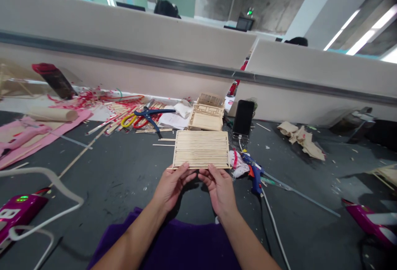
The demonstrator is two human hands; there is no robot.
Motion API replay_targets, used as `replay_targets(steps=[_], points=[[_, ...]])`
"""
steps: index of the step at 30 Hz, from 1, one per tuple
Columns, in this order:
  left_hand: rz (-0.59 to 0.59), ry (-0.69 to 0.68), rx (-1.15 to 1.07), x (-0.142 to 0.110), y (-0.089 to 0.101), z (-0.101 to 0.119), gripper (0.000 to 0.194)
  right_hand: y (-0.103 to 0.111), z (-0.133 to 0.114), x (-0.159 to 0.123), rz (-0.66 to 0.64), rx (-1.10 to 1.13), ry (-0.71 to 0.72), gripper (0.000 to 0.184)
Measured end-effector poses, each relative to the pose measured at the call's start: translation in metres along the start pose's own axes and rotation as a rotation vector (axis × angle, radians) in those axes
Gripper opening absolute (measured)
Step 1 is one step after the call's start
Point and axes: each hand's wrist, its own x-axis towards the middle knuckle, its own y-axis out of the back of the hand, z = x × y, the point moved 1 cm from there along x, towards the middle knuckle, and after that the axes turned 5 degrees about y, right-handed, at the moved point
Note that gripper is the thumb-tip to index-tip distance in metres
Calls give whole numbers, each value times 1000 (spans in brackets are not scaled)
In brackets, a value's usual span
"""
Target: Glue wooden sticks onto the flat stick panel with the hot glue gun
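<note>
A flat panel of thin wooden sticks (201, 149), laid side by side in a frame, is held up before me by its near edge. My left hand (173, 185) pinches its lower left part, thumb on top. At the lower right, my right hand (218, 185) grips the same edge in the same way. Just beyond the panel stands a small wooden model (206, 115) with cut-out railings. To the right of the panel lies a blue glue gun (257, 175) beside a crumpled white and red wrapper (237, 163).
Blue-handled pliers (150, 115) and yellow-handled scissors (128, 120) lie with sticks at the back left. A phone (243, 117) leans near the partition (155, 71). Purple power strips (23, 212) with white cables sit at both sides. A dark bottle (56, 80) stands far left.
</note>
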Motion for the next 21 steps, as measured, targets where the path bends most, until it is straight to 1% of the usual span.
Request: replay_targets(steps=[3,8,12,21], points=[[25,-7,0,0,3,4,18,1,0,0,-21,-30,-11,24],[45,-24,-6,-1,7,10,18,2,-4,0,27,-8,34,23],[48,-19,-10,-1,7,11,13,2,-5,1,13,9,33,23],[57,-6,-38,-1,6,11,13,1,-4,0,9,9,25,21]])
